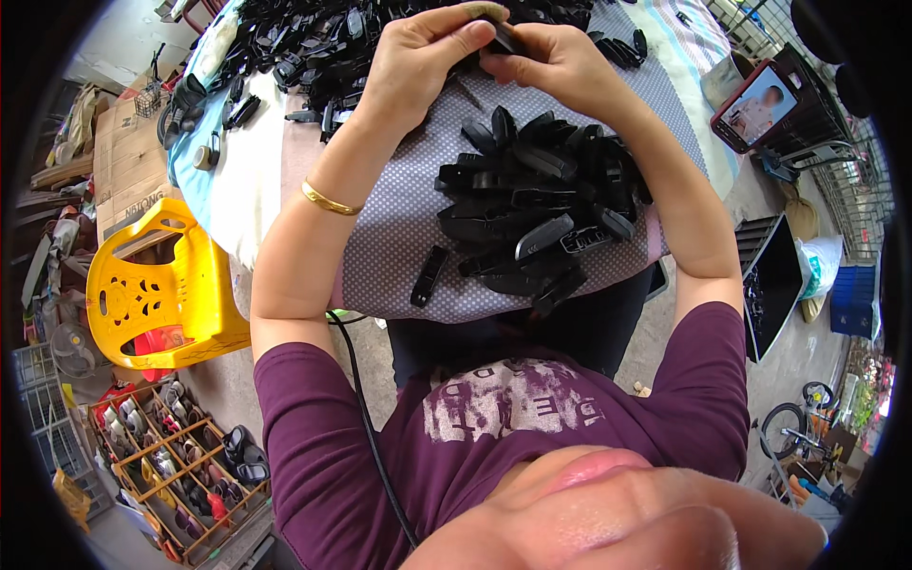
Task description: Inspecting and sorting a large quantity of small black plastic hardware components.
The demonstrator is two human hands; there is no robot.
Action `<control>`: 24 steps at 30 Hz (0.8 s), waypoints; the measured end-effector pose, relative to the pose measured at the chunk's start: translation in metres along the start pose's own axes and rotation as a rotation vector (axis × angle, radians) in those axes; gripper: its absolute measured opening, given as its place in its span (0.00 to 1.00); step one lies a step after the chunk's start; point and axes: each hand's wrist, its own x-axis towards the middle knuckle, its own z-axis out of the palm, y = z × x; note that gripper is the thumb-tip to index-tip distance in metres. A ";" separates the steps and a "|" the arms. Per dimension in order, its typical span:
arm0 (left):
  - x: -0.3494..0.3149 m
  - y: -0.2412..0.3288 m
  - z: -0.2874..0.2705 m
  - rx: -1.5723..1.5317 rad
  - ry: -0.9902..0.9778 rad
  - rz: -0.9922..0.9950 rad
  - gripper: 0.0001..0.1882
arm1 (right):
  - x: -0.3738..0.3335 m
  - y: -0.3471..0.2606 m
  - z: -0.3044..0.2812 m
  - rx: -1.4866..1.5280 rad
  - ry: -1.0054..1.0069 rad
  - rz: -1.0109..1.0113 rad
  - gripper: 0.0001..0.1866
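Around us, a bright yellow plastic chair with a cut-out back (pixel 209 294) stands left of a cloth-draped desk (pixel 394 256), and a slatted wooden rack of shoes (pixel 180 465) sits at the lower left. On the right we see a phone in a dark red case (pixel 757 106) near the desk's edge and a black rectangular tray (pixel 777 294) lower down. A broad heap of black parts (pixel 313 47) spreads over the desk's far side. A smaller pile of glossy black elongated parts (pixel 546 195) crowds the near side, taking up much of the cloth below our hands; one slotted black part (pixel 430 276) lies apart at its left. The small black plastic-looking piece (pixel 504 40) that we are handling is above the desk, beyond the smaller pile, between our left hand (pixel 432 43) and our right hand (pixel 556 66). It looks dark, smooth and narrow, though our fingers hide much of it. The left fingers are drawn in narrow about its upper-left end, and the right fingers and thumb grip the lower-right end. Its long axis seems to slant from upper left to lower right; we cannot tell which end is its front.
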 end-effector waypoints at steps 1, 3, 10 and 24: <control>0.000 0.000 -0.005 0.012 -0.016 -0.019 0.12 | 0.000 -0.001 0.004 -0.052 0.031 -0.002 0.17; 0.006 -0.009 -0.011 0.026 -0.032 -0.039 0.12 | -0.004 -0.008 0.005 -0.099 0.057 -0.028 0.16; 0.010 -0.008 -0.008 0.036 -0.184 0.250 0.11 | 0.007 0.016 -0.005 -0.131 -0.105 -0.151 0.20; -0.027 0.038 0.039 1.195 -0.312 0.453 0.21 | 0.047 0.118 -0.052 -0.773 0.422 -0.048 0.18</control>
